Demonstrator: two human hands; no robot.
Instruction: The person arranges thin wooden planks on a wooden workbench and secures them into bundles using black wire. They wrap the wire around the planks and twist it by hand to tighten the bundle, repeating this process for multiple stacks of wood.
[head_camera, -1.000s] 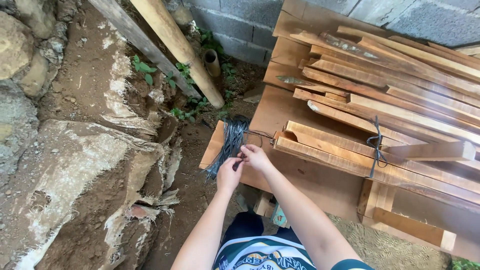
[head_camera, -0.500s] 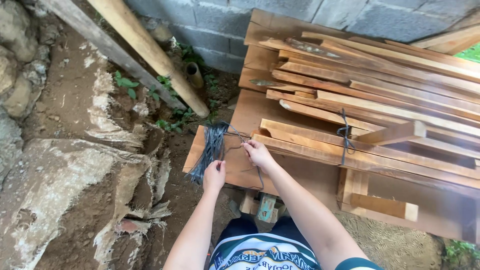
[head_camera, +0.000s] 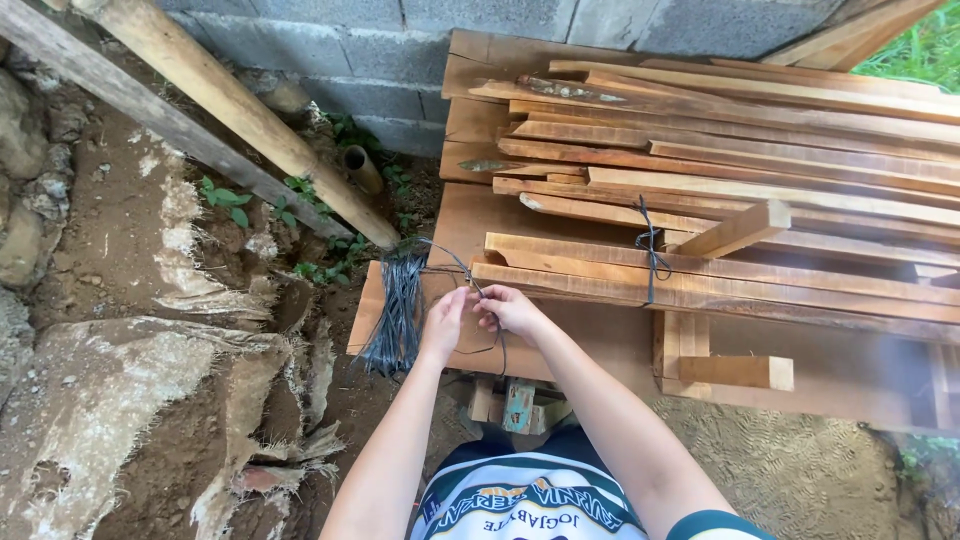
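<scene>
My left hand and my right hand meet over the near left corner of a stack of wooden slats. Both pinch a thin dark tie wire that runs from my fingers up and left toward a bundle of dark wires. That bundle lies on a small board at the stack's left edge. Further right, a bundle of slats is bound by a knotted dark wire tie. The slats rest on a wide flat wooden panel.
Two long wooden poles lean diagonally at upper left against a grey block wall. Bare dirt and rocks fill the left side. Small wood offcuts lie under the panel near my legs. A short loose block rests on the panel.
My left hand has come up from near the wire bundle to join my right hand on the wire. The view shifted slightly left and down.
</scene>
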